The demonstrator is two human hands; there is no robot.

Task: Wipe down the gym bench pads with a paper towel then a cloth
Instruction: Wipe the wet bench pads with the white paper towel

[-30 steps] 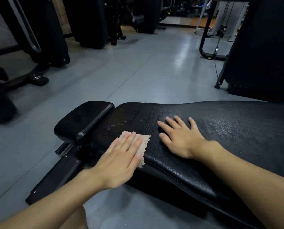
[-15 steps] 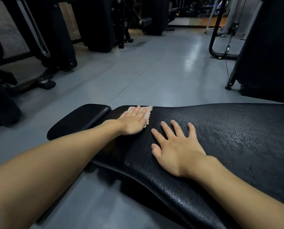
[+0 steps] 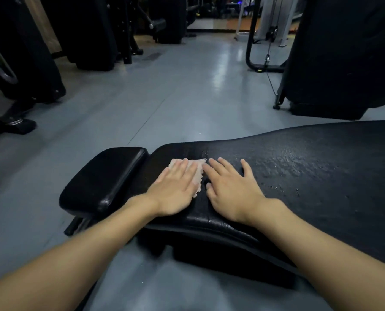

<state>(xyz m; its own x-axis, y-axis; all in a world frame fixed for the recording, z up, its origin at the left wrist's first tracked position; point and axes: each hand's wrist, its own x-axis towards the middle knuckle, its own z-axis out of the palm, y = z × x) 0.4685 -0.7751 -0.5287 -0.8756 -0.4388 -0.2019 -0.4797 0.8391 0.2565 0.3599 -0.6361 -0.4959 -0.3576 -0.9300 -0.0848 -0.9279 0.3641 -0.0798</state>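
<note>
A long black bench pad (image 3: 303, 176) with a cracked, wet-looking surface runs from the middle to the right. A smaller black pad (image 3: 106, 178) sits at its left end. My left hand (image 3: 175, 189) lies flat with straight fingers on a pale cloth (image 3: 199, 173), pressing it onto the narrow end of the long pad. Only the cloth's far and right edges show past the fingers. My right hand (image 3: 229, 191) rests flat on the pad just to the right, fingers spread, almost touching the cloth.
Grey floor (image 3: 175, 97) stretches ahead. Black gym machines (image 3: 25, 63) stand at the left and back. A large black machine (image 3: 344, 55) and a curved frame with a cable (image 3: 252, 55) stand at the right.
My left hand slid the cloth out to the pad's far edge, then drew it back toward me, ending close beside my right hand. The right hand stayed flat on the pad.
</note>
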